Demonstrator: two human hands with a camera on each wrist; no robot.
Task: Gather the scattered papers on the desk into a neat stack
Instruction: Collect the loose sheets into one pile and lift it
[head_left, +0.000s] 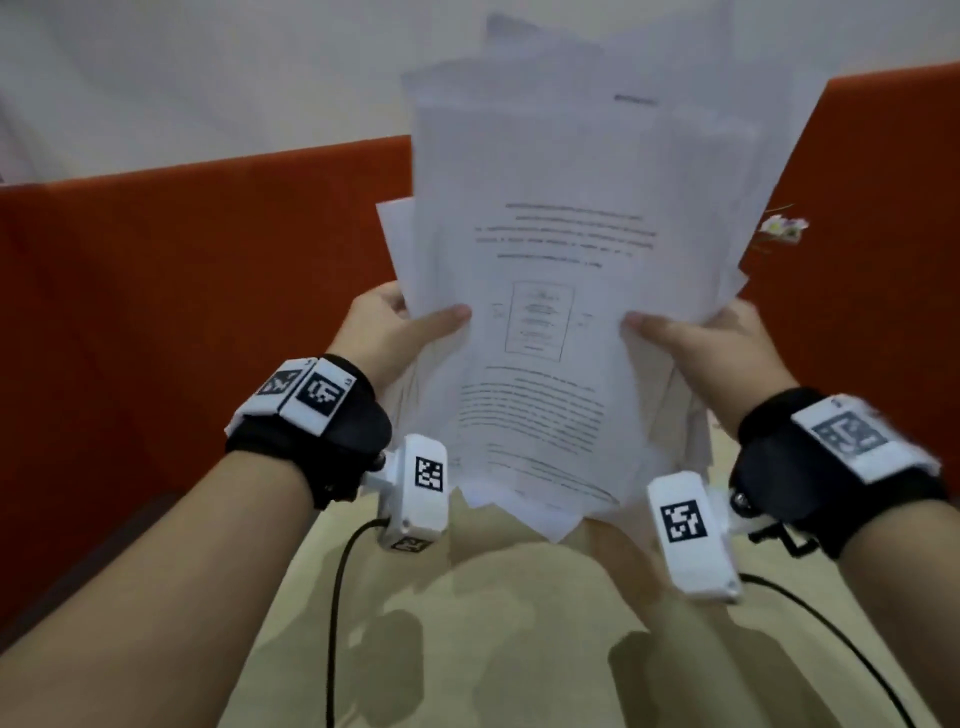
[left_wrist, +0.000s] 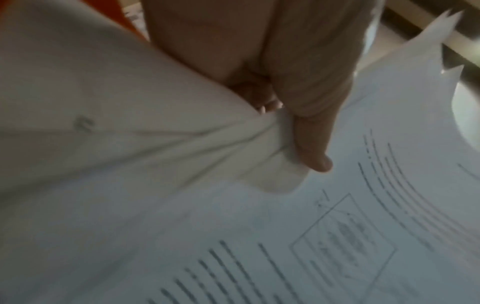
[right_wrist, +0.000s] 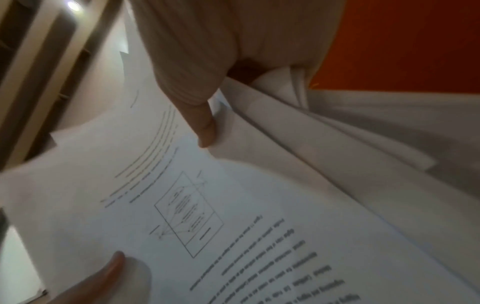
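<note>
Papers (head_left: 561, 291) are all up off the tabletop (head_left: 467, 649) now, held in the air as one loose, fanned bundle in front of the orange partition (head_left: 197, 291). The left hand (head_left: 387, 332) pinches the bundle's left edge, thumb on the printed top sheet and fingers curled behind; the right hand (head_left: 711, 353) does the same on the right edge. Both wrist views show the thumbs pressed onto the front page while sheets behind splay and buckle. Corners poke out at the near end and the far end, so the stack is gathered but not yet neat. To square it well, I would judge it best to loosen both grips slightly, turn the bundle upright with one long edge down, and tap it on the tabletop so the sheets slide level, then turn it and tap a short edge. Squeezing too hard would lock the misaligned sheets in place; loosening too much risks sheets slipping out at the near end.
</note>
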